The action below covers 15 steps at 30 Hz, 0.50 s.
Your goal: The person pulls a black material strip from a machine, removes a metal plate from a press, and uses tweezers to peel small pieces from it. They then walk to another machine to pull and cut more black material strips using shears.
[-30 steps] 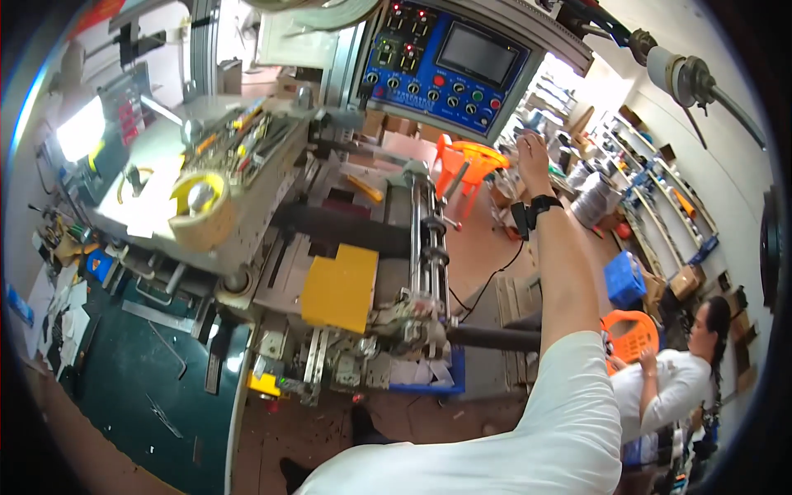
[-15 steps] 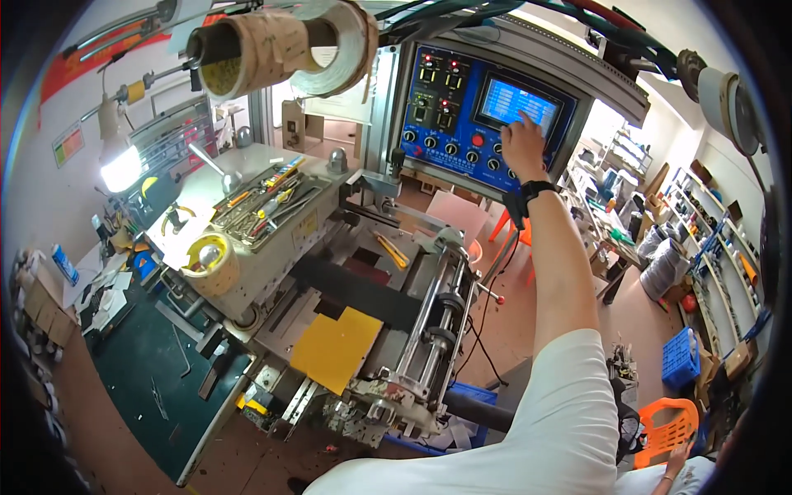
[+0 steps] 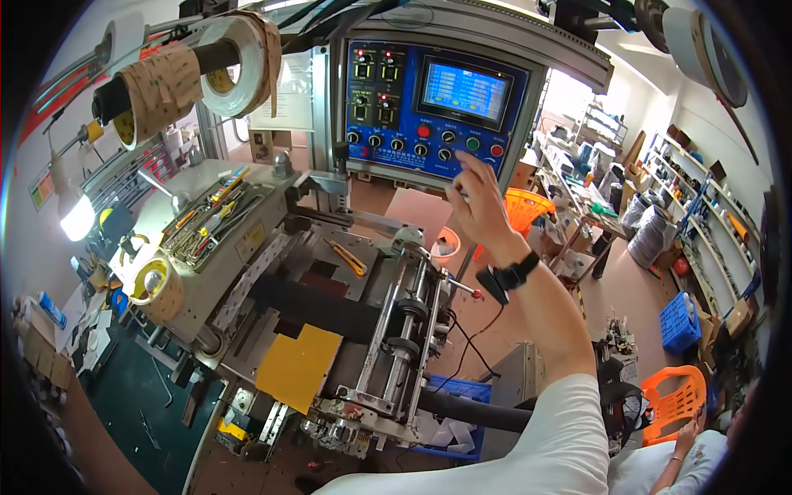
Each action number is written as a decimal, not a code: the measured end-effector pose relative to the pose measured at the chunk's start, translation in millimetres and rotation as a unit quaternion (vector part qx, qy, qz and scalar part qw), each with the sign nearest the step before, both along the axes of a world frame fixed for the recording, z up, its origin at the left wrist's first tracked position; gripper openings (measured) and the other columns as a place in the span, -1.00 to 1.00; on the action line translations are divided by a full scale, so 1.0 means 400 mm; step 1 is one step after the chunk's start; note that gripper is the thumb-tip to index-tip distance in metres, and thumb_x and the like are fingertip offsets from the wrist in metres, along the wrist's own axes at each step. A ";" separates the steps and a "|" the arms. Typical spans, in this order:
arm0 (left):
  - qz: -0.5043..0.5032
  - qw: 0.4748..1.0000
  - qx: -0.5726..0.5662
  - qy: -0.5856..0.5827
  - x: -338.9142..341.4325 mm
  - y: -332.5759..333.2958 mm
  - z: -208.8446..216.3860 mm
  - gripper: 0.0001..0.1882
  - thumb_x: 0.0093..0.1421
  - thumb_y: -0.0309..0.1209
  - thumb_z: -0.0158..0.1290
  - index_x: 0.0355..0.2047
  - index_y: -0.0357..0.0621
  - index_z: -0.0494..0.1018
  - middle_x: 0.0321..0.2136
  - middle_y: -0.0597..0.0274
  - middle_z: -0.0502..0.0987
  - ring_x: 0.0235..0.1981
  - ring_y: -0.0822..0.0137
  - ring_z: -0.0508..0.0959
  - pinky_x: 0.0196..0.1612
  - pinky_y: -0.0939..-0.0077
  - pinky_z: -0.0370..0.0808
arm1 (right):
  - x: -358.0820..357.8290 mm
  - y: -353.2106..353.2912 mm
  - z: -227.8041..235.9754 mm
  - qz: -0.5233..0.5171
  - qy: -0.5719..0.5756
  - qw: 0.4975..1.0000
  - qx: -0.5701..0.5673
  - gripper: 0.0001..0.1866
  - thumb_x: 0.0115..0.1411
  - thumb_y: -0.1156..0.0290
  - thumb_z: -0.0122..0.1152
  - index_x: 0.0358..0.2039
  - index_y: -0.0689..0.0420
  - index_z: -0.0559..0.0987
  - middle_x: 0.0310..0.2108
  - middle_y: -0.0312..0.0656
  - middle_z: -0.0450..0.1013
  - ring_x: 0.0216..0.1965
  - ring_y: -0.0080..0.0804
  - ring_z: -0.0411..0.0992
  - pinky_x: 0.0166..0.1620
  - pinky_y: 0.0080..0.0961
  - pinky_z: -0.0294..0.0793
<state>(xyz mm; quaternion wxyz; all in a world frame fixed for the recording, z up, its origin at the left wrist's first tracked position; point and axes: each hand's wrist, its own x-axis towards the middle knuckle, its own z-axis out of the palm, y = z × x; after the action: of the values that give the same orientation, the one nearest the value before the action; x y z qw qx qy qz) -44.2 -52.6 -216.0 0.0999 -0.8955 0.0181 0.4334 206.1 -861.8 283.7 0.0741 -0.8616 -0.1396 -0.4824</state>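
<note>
— Where is the right hand now?

— Raised in front of the blue control panel, just below its row of knobs and round buttons. The fingers are spread apart and slightly curled, gripping nothing; whether a fingertip touches the panel's lower edge, I cannot tell. A black watch sits on the wrist, and a white sleeve covers the upper arm.

— And the left hand?

— Out of sight from where I stand.

— What is on the panel itself?

— A lit screen at its upper right, small red number displays to the left of that, and the knobs and red and green buttons along the bottom.

— Below the panel?

— The machine's steel rollers run down and away from it, with a yellow sheet lying flat further down to the left. A yellow-handled tool rests on the machine bed just under the panel.

— Left of the panel?

— A tray of hand tools on the machine top, a roll of tape lower down beside it, and two big rolls on a spindle up high.

— Right of it?

— An orange basket behind the hand, shelves along the wall, and an orange plastic chair on the floor well below.
</note>
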 end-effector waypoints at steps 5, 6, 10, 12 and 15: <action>-0.045 0.999 0.006 0.012 -0.143 0.059 -0.060 -0.62 0.38 -0.37 -0.20 0.18 -0.05 0.34 0.24 0.12 0.31 0.22 0.20 0.30 0.24 0.26 0.24 | -0.181 0.091 -0.053 0.047 0.066 0.989 0.120 -0.90 0.19 0.48 0.16 -0.29 0.20 0.50 0.05 0.01 0.40 0.07 -0.07 0.38 0.12 -0.28 0.32; -0.086 0.996 0.009 0.012 -0.179 0.083 -0.085 -0.61 0.38 -0.38 -0.20 0.18 -0.05 0.33 0.25 0.12 0.30 0.23 0.20 0.30 0.25 0.26 0.24 | -0.214 0.111 -0.064 0.021 0.051 0.993 0.105 -0.90 0.20 0.48 0.15 -0.29 0.21 0.51 0.03 -0.01 0.42 0.07 -0.10 0.39 0.11 -0.31 0.33; -0.076 0.985 -0.079 -0.136 -0.086 0.083 -0.163 -0.48 0.28 -0.26 -0.04 0.23 -0.12 0.30 0.20 0.03 0.34 0.22 0.14 0.31 0.21 0.30 0.28 | -0.462 0.132 -0.108 -0.024 0.117 0.960 0.255 -0.79 0.25 0.42 0.06 -0.19 0.27 0.54 -0.01 -0.15 0.46 -0.11 -0.41 0.44 -0.06 -0.47 0.39; 0.131 0.972 -0.190 -0.044 0.059 -0.134 0.178 -0.57 0.26 -0.37 -0.06 0.14 -0.15 0.40 0.11 -0.02 0.44 0.11 0.12 0.44 0.12 0.28 0.38 | -0.581 0.153 -0.149 0.064 0.082 0.934 0.341 -0.74 0.26 0.35 0.08 -0.17 0.29 0.51 -0.01 -0.10 0.44 -0.21 -0.47 0.40 -0.15 -0.55 0.37; -0.102 0.993 -0.039 -0.050 -0.092 0.058 0.061 -0.72 0.10 -0.36 0.00 -0.26 -0.19 0.62 -0.20 -0.05 0.60 -0.15 -0.04 0.59 -0.08 0.13 0.51 | -0.641 0.304 -0.154 0.164 0.102 0.851 0.489 -0.60 0.26 0.03 0.11 -0.37 0.17 0.39 -0.10 -0.01 0.43 -0.36 -0.35 0.40 -0.30 -0.46 0.40</action>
<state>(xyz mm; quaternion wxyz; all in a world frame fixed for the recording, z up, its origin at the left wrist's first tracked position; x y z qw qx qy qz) -81.0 -29.4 -191.6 0.1095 -0.9126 0.1213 0.3749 -50.4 -740.2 222.0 0.5776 -0.7228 -0.0170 -0.3790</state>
